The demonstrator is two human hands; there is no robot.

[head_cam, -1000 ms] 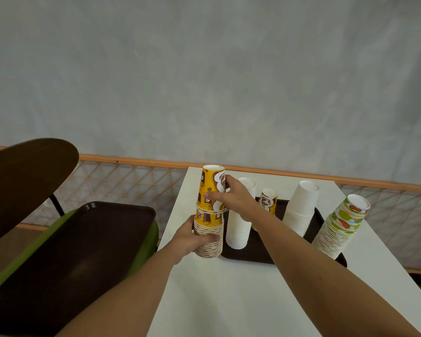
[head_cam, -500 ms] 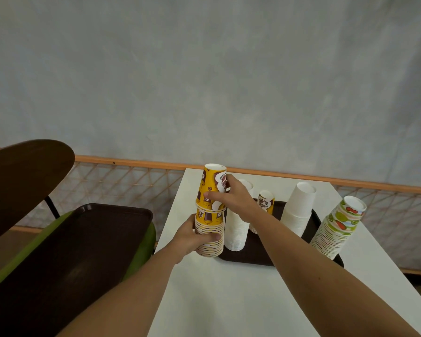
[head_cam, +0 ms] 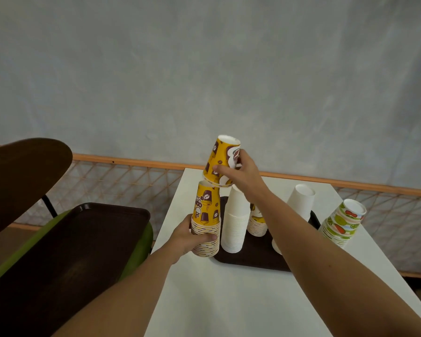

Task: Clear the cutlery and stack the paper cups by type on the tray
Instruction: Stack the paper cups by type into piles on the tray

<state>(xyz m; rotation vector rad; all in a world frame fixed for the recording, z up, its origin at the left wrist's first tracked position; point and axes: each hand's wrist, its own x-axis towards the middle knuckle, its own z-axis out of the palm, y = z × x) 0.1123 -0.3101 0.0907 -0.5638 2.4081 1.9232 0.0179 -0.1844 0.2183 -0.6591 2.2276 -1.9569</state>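
Two-handed at the white table [head_cam: 229,300]: curling the left hand [head_cam: 192,239] round the lower rims of the yellow cup stack [head_cam: 206,215], thumb across its front, holding it upright well right of an empty tray [head_cam: 83,239] on a green seat and just left of the dark tray [head_cam: 248,260]. Pinching an upturned yellow cup [head_cam: 220,159] between thumb and fingers of the right hand [head_cam: 242,175], tilting it just above the stack's top. Reaching with that arm over a tall white stack [head_cam: 236,224] just right of the left hand, a short yellow stack [head_cam: 257,223] half hidden behind the forearm, another white stack [head_cam: 300,200], and, farthest right, a green-patterned stack [head_cam: 342,222].
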